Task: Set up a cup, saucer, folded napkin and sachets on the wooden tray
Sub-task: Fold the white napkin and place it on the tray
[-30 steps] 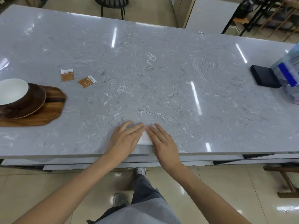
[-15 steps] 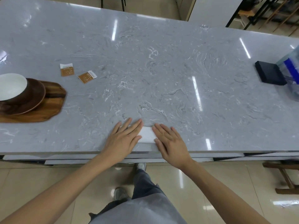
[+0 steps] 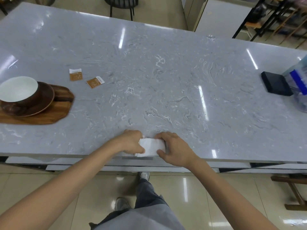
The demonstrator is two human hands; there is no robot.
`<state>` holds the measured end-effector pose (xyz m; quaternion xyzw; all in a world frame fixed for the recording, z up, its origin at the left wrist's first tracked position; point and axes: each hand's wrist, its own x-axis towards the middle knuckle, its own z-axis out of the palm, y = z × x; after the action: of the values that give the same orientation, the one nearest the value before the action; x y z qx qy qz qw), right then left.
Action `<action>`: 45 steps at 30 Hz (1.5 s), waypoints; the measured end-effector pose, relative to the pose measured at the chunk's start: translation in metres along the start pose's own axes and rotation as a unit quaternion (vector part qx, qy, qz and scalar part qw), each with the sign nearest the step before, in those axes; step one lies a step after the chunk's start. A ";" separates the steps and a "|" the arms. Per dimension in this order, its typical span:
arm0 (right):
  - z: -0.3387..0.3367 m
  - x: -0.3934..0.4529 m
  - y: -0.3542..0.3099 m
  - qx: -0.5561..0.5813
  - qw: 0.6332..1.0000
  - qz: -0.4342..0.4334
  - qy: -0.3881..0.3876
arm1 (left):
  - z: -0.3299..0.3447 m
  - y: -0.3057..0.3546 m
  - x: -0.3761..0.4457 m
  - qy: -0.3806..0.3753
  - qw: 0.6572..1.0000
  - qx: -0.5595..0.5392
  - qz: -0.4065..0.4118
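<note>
A small folded white napkin (image 3: 151, 146) lies at the near edge of the grey marble table (image 3: 166, 80). My left hand (image 3: 131, 141) grips its left end and my right hand (image 3: 174, 146) grips its right end, fingers curled over the far side and thumbs on the near side. At the far left a wooden tray (image 3: 54, 113) carries a brown saucer (image 3: 44, 103) with a brown cup (image 3: 18, 91), white inside. Two orange-and-white sachets, one (image 3: 75, 74) and the other (image 3: 95, 82), lie on the table beyond the tray.
A black box (image 3: 275, 83) and a clear plastic container with blue parts (image 3: 299, 83) sit at the right edge. A dark chair (image 3: 122, 4) stands beyond the far side. Shelving shows at the top right and a wooden frame (image 3: 294, 191) on the floor at the right.
Both hands were flat, pressing the napkin with fingers stretched out. Now their fingers have curled around the napkin's two ends, and more of the napkin shows between them.
</note>
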<state>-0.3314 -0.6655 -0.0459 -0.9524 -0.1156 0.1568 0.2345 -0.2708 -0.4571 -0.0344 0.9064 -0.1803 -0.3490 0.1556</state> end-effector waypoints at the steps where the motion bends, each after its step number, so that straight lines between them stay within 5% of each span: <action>1: 0.000 0.000 -0.001 0.007 1.000 -0.004 -0.011 | 0.000 -0.001 -0.003 -0.001 1.000 -0.016 0.007; 9: 0.009 -0.002 -0.021 0.053 0.998 -0.017 -0.032 | 0.014 -0.027 -0.031 0.039 0.991 -0.121 0.043; 13: 0.008 -0.003 -0.038 0.171 0.983 0.044 -0.055 | 0.015 -0.048 -0.054 0.060 0.964 -0.247 0.076; 17: 0.011 -0.008 -0.063 0.398 0.910 0.096 -0.057 | 0.019 -0.069 -0.089 0.137 0.870 -0.466 0.086; 21: 0.024 -0.009 -0.104 0.511 0.855 0.067 -0.051 | 0.032 -0.087 -0.116 0.229 0.764 -0.601 0.050; 29: 0.048 0.023 -0.172 0.540 0.840 0.033 -0.050 | 0.043 -0.129 -0.151 0.386 0.624 -0.679 0.028; 36: 0.077 0.066 -0.229 0.525 0.844 -0.079 -0.077 | 0.033 -0.189 -0.169 0.487 0.542 -0.684 -0.014; 40: 0.097 0.098 -0.272 0.528 0.841 -0.084 -0.088 | 0.017 -0.231 -0.179 0.516 0.524 -0.676 -0.050; 45: 0.118 0.138 -0.314 0.519 0.845 -0.100 -0.075 | -0.017 -0.287 -0.190 0.532 0.566 -0.625 -0.079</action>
<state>-0.2913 -0.3050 -0.0270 -0.6601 -0.1295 0.2401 0.6999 -0.3279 -0.1175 -0.0305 0.6157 0.2700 0.1603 0.7227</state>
